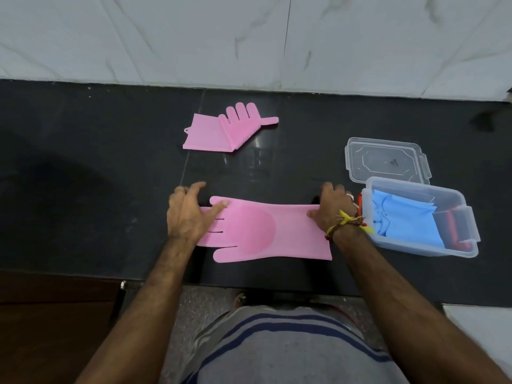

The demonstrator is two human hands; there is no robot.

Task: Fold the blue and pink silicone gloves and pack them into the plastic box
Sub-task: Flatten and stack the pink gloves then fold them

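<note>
Left hand (188, 214) and right hand (333, 209) pinch the near pink glove (263, 231), hiding its fingertips.

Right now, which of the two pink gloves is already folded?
The far pink glove, lying untouched, is doubled over on itself. The near pink glove lies flat at full length, with the left hand and right hand holding its ends.

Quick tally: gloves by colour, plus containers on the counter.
Pink gloves: 2, the flat pink glove and the folded pink glove
Blue: 1, the blue bundle in the box; separate gloves not distinguishable
Plastic box: 1
Lid: 1
Total: 5
</note>
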